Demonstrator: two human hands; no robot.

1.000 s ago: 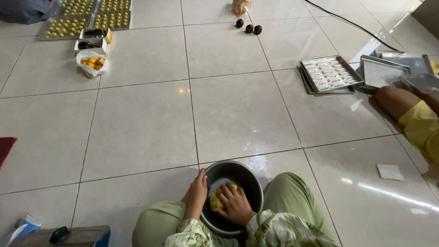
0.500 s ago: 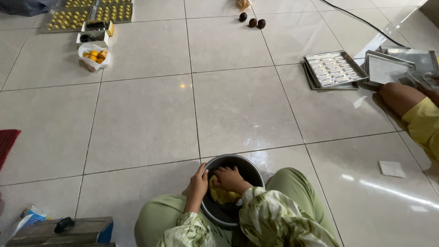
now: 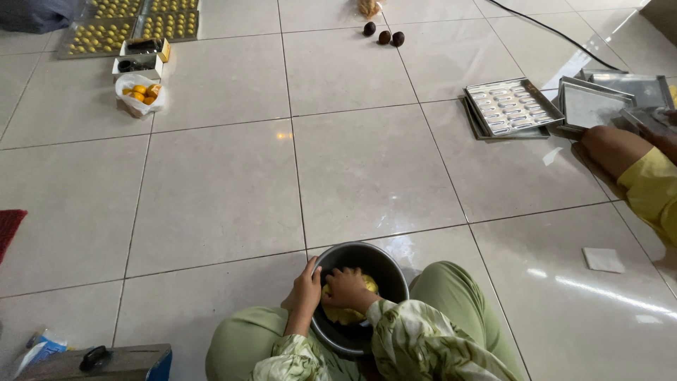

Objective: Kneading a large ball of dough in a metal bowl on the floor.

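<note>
I sit on a tiled floor with a dark metal bowl (image 3: 386,264) between my knees. Yellow dough (image 3: 368,283) lies inside it. My right hand (image 3: 345,288) is in the bowl, fingers curled down into the dough. My left hand (image 3: 307,284) grips the bowl's left rim. Green trousers and patterned sleeves frame the bowl.
Metal baking trays (image 3: 511,107) lie at the right, beside another person's leg (image 3: 615,148) and yellow garment. Trays of small yellow pieces (image 3: 127,25) sit far left, with a bag of yellow items (image 3: 141,93) and small boxes. Three dark round items (image 3: 384,35) lie far ahead. A cable runs top right.
My right hand has shifted within the bowl, working the dough, while the left stays on the rim. The view has tilted slightly.
</note>
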